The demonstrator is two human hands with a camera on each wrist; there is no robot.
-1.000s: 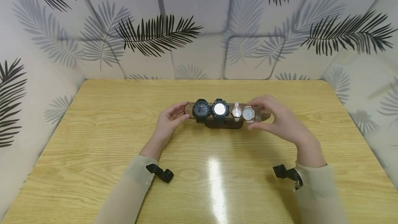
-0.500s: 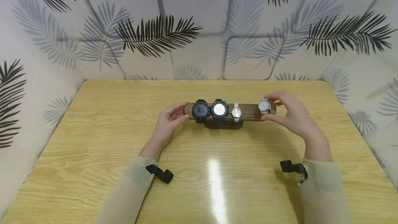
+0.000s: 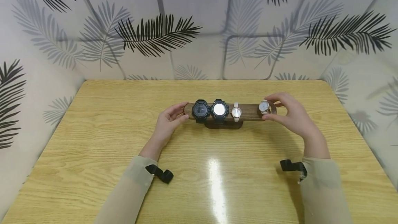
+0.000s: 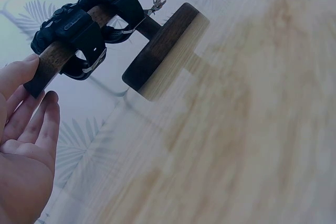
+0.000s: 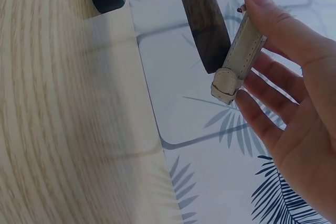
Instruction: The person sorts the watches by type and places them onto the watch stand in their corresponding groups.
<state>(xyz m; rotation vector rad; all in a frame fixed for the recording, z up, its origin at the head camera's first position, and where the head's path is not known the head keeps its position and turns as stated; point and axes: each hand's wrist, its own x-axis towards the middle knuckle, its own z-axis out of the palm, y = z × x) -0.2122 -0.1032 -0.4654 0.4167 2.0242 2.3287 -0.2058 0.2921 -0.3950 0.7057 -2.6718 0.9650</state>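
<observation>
A dark wooden watch stand (image 3: 249, 112) bears two chunky black watches (image 3: 201, 110) and a small pale-strapped watch (image 3: 236, 112). Its left end is held between the thumb and fingers of my left hand (image 3: 169, 121), which the left wrist view shows too. At the right end my right hand (image 3: 292, 116) pinches another wristwatch (image 3: 264, 106) with a white dial. In the right wrist view this watch's beige strap (image 5: 245, 45) is a closed loop beside the bar's tip (image 5: 212, 56). Whether it still encircles the bar is hard to tell.
The stand's dark base (image 3: 224, 124) rests on a wood-grain table (image 3: 124, 182). Behind and beside the table hang pale panels with a leaf print (image 3: 199, 54). A black strap device (image 3: 160, 173) sits on each wrist.
My right hand has slid the white-dial watch rightward along the bar, from beside the small watch to the right end. Over the last half second it barely shifts. My left hand stays put.
</observation>
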